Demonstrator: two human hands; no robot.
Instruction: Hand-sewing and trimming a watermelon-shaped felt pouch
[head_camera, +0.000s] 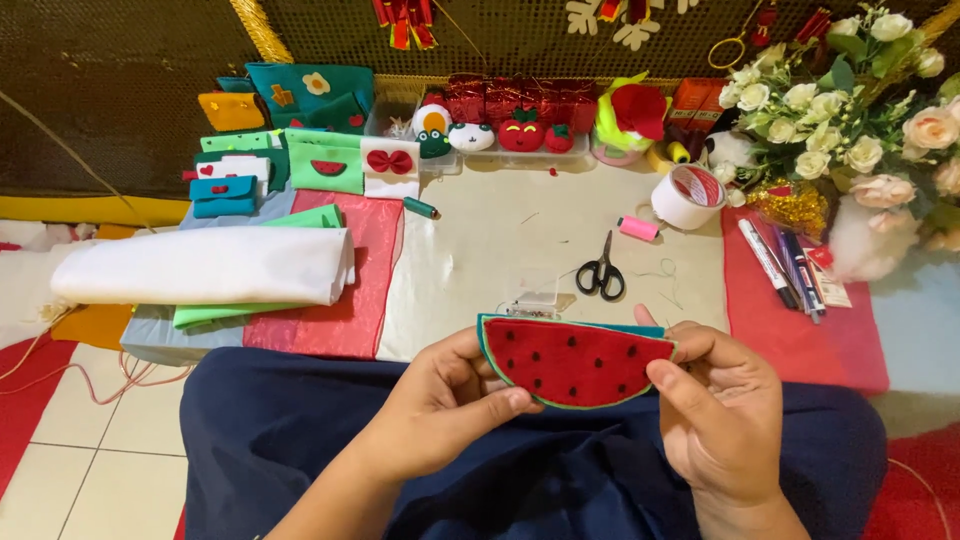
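Right then, a felt watermelon slice (575, 362) was held up over the lap, near the low table's (480, 250) front edge. Its left end was pinched by the left hand (440, 405), thumb on the red face; its right end was gripped by the right hand (720, 400), fingers closed round the green rim. Farther off, black scissors (600, 270) and a pink thread spool (638, 228) were seen, and a white fabric roll (205, 265) at far left. Best handled, it was judged, with the piece kept flat and the layered edges aligned, and pressed only lightly.
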